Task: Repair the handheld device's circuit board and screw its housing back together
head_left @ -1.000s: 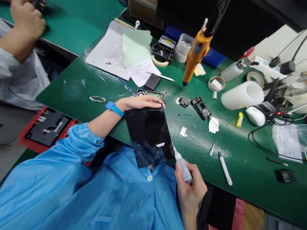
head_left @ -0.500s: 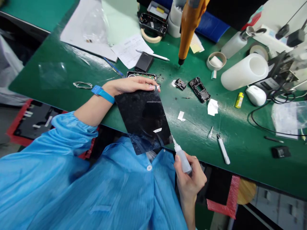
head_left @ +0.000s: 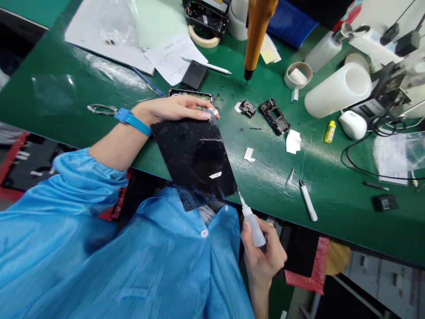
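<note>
We press our left hand point(head_left: 172, 110) flat on the far edge of the glossy black rectangular glass panel point(head_left: 194, 155), which lies half on the green tabletop point(head_left: 272, 186) and overhangs its near rim; our right hand point(head_left: 262, 254) has its fingers clamped on the small translucent plastic dropper bottle point(head_left: 253, 226), nozzle touching the panel's near right corner. We judge the edge work only just started; we see no bead or wetness along the other edges, and loose black phone parts point(head_left: 275, 116) lie unassembled beyond.
</note>
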{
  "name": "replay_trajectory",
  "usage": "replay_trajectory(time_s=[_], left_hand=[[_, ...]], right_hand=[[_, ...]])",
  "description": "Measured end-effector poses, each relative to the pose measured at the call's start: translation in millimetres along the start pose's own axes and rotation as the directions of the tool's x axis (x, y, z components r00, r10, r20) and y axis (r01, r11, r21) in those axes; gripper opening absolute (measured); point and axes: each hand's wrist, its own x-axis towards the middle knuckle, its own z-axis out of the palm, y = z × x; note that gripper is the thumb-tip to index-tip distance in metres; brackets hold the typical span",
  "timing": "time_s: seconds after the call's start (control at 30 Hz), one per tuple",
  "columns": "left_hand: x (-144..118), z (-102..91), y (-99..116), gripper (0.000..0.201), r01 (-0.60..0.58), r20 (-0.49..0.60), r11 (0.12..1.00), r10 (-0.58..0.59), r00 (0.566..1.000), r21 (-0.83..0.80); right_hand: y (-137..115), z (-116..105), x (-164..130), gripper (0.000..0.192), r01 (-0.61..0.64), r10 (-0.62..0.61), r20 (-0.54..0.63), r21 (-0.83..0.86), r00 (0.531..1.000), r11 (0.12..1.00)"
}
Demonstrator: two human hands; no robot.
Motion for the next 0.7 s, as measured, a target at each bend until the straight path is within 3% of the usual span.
replay_trajectory(time_s=[0.13, 0.27, 0.33, 0.4, 0.47, 0.5, 0.7], left_hand=[[-4.0, 1.9, 7.2, 0.033, 0.022, 0.026, 0.997, -0.024, 0.999, 0.075], [-5.2, 0.9, 9.2, 0.05, -0.007, 0.069, 0.991, -0.003, 0.998, 0.135], [-3.5, -0.7, 6.5, 0.058, -0.047, 0.057, 0.988, 0.039, 0.998, 0.15], [-1.8, -2.1, 4.0, 0.054, -0.074, 0.053, 0.983, 0.066, 0.996, 0.168], [-1.4, -2.4, 3.9, 0.053, -0.085, 0.068, 0.981, 0.074, 0.995, 0.174], [-1.6, -1.9, 4.9, 0.053, -0.09, 0.081, 0.981, 0.077, 0.994, 0.174], [-2.2, 5.1, 12.1, 0.051, -0.14, 0.15, 0.986, 0.125, 0.981, 0.096]], right_hand=[[0.9, -1.0, -5.0, 0.004, -0.021, 0.021, 0.002, 0.017, 1.0, 1.0], [2.7, -1.0, -13.6, 0.013, -0.075, 0.076, -0.083, 0.017, 0.994, 0.997], [4.3, -0.1, -15.1, 0.022, -0.197, 0.201, -0.204, 0.04, 0.958, 0.98], [7.4, 1.8, -10.3, 0.031, -0.351, 0.37, -0.314, 0.118, 0.874, 0.929], [12.9, 5.2, 2.7, 0.037, -0.433, 0.491, -0.349, 0.234, 0.799, 0.871], [16.9, 7.5, 12.2, 0.039, -0.439, 0.519, -0.339, 0.288, 0.785, 0.851], [52.3, 31.6, 86.0, 0.046, -0.402, 0.506, -0.238, 0.375, 0.829, 0.835]])
